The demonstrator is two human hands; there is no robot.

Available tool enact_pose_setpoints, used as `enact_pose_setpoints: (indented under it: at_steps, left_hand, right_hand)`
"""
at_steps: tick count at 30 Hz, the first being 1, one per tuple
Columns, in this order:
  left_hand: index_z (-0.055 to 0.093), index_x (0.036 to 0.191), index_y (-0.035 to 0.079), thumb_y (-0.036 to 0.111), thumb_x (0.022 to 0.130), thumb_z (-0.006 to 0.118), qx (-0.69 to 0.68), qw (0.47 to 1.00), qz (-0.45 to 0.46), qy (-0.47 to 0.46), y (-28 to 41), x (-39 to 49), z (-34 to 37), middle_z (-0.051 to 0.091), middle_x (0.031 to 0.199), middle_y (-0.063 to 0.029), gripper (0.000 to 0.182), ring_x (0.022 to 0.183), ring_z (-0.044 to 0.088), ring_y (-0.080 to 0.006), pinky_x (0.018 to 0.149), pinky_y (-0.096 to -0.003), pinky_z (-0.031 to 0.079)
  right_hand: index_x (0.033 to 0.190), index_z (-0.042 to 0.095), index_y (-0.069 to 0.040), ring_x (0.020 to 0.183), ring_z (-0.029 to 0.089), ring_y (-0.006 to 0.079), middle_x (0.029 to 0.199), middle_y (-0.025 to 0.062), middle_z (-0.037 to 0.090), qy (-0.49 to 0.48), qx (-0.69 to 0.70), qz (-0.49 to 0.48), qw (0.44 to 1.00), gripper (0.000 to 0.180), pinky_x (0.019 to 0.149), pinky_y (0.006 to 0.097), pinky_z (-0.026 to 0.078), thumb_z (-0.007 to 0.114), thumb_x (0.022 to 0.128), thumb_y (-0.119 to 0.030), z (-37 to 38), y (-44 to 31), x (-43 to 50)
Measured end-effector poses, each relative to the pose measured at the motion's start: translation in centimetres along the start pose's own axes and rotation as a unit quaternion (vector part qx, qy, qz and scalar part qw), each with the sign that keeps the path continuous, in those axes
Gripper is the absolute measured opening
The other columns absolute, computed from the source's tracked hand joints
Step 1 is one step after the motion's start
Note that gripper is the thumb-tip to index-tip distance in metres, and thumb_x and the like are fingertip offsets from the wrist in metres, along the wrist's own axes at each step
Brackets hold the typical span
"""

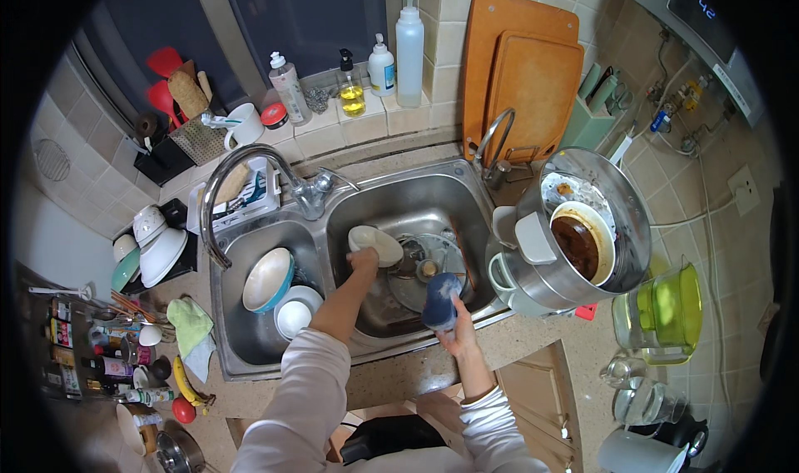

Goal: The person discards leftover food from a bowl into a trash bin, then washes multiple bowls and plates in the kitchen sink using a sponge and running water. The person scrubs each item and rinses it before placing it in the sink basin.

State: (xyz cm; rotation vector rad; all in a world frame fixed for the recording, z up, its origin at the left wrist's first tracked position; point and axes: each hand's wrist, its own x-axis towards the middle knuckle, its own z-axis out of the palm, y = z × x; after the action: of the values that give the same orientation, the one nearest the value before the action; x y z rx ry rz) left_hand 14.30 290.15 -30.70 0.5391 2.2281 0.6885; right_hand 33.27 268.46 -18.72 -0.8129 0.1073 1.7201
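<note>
Over the right basin of a steel double sink, my left hand grips the rim of a white oval bowl. Near the basin's front edge, my right hand holds a dark blue sponge with some suds on it. Below and between the hands, a glass pot lid lies on the basin floor, and a brown stick-like utensil leans along the basin's right side. In the left basin are a blue bowl with a white inside and white bowls.
A chrome faucet arches over the left basin. Right of the sink stands a large steel pot holding a brown-stained white bowl. Orange cutting boards lean on the wall. Bottles line the sill; bananas and a green cloth lie left.
</note>
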Motion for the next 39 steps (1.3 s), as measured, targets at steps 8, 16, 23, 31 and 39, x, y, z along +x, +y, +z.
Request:
enact_pose_setpoints:
  at_steps: [8, 16, 23, 31, 39]
  left_hand:
    - [0.037, 0.115, 0.001, 0.017, 0.087, 0.049, 0.350, 0.842, 0.409, -0.037, 6.4, -10.6, -11.7, 0.053, 0.118, -0.0266, 0.034, 0.100, 0.059, -0.0425, 0.090, -0.0456, 0.046]
    - [0.046, 0.107, -0.004, 0.023, 0.082, 0.046, 0.070, 0.919, 0.378, -0.086, -3.0, -8.1, -18.0, 0.060, 0.095, -0.0306, 0.037, 0.088, 0.060, -0.0428, 0.081, -0.0478, 0.043]
    - [0.044, 0.114, -0.005, 0.034, 0.092, 0.045, -0.276, 0.905, 0.238, -0.220, -8.8, -9.5, -18.3, 0.056, 0.095, -0.0189, 0.044, 0.082, 0.055, -0.0257, 0.074, -0.0335, 0.041]
    - [0.038, 0.123, -0.015, 0.047, 0.094, 0.037, -0.269, 0.898, 0.298, -0.182, -9.5, -10.1, -17.9, 0.053, 0.115, -0.0289, 0.069, 0.106, 0.053, -0.0360, 0.093, -0.0362, 0.038]
    - [0.046, 0.119, -0.011, 0.043, 0.096, 0.040, -0.310, 0.908, 0.270, -0.083, -10.8, -8.1, -16.3, 0.057, 0.108, -0.0208, 0.058, 0.099, 0.056, -0.0288, 0.088, -0.0334, 0.041]
  right_hand:
    - [0.109, 0.055, -0.006, 0.080, 0.063, 0.0220, 0.092, 0.0078, 0.064, 0.049, -0.072, -0.008, 0.996, 0.036, 0.071, 0.0341, 0.053, 0.053, 0.090, -0.036, 1.0, -0.3, 0.3]
    - [0.123, 0.050, -0.006, 0.079, 0.061, 0.0235, 0.090, 0.0092, 0.060, 0.003, -0.407, -0.188, 0.894, 0.039, 0.072, 0.0343, 0.052, 0.053, 0.090, -0.024, 8.9, -0.9, -2.1]
    - [0.115, 0.063, -0.015, 0.100, 0.051, 0.0309, 0.106, 0.0137, 0.056, -0.069, -0.790, -0.403, 0.456, 0.045, 0.088, 0.0420, 0.041, 0.069, 0.071, -0.017, 12.0, 1.3, -1.9]
    - [0.101, 0.068, -0.010, 0.105, 0.051, 0.0295, 0.108, 0.0126, 0.056, -0.075, -0.892, -0.349, 0.277, 0.036, 0.088, 0.0435, 0.039, 0.071, 0.065, -0.014, 14.0, 5.0, -0.7]
    - [0.097, 0.066, 0.002, 0.101, 0.056, 0.0383, 0.110, 0.0209, 0.059, 0.000, -0.719, -0.461, 0.520, 0.029, 0.090, 0.0425, 0.043, 0.070, 0.070, -0.010, 12.3, 8.2, 2.2]
